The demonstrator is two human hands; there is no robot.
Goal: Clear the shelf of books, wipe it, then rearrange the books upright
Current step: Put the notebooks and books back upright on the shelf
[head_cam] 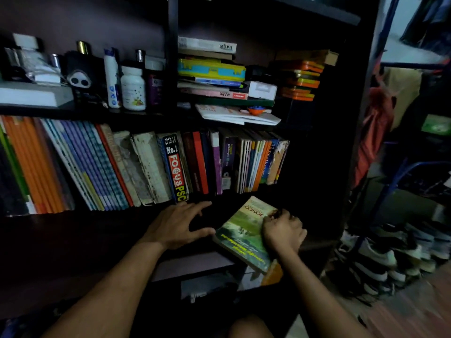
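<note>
Right hand: the right hand curls over the right edge of a green book, holding it.
Left hand: the left hand is spread, empty, thumb just beside the book's left edge.
Book: lies flat, tilted, long axis running away toward the shelf.
Shelf contents: a row of books, upright or leaning, stands directly above.
</note>
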